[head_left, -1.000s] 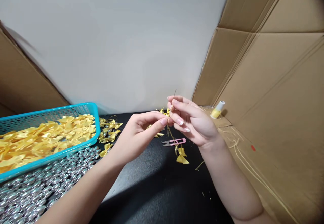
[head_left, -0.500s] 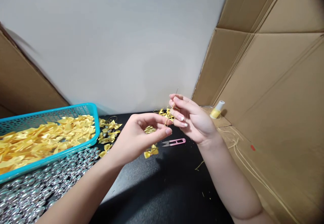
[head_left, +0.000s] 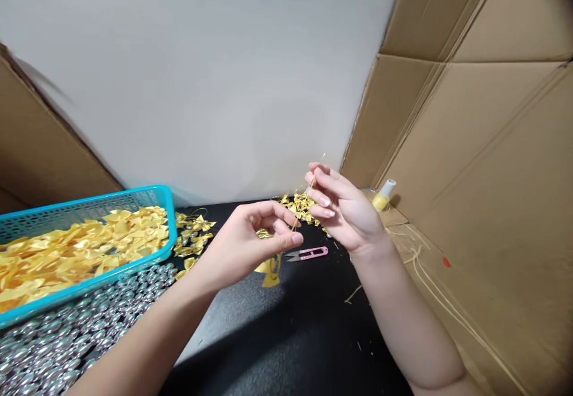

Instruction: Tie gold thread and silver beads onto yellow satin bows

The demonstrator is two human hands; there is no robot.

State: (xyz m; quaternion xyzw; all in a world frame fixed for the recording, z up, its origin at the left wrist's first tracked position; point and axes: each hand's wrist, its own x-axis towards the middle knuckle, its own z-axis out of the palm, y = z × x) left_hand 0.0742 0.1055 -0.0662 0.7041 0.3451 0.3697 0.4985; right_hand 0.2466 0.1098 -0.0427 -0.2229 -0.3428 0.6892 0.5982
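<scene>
My left hand [head_left: 253, 238] is closed in a pinch on a thin golden cord, its thumb and fingertip together. A yellow ribbon bow [head_left: 270, 277] hangs below that hand, slightly blurred. Higher and to the right, my right hand [head_left: 347, 208] pinches a needle [head_left: 323, 157] between thumb and forefinger, its tip pointing up. Yellow thread runs down from the needle along the fingers. Pink thread snips [head_left: 313, 253] lie on the black table [head_left: 268, 336] beneath the hands. Behind the hands is a pile of yellow bows [head_left: 301, 206], partly covered.
A turquoise basket [head_left: 171, 223] full of yellow bows stands at the left. Silver oval beads [head_left: 89, 318] spread in front of it, and finished-looking bows [head_left: 192, 235] lie beside it. A yellow thread spool [head_left: 384, 196] stands at the right by the cardboard wall [head_left: 501, 175].
My right hand has moved slightly right, away from my left hand, with the needle. The hanging bow has turned and sits a little lower.
</scene>
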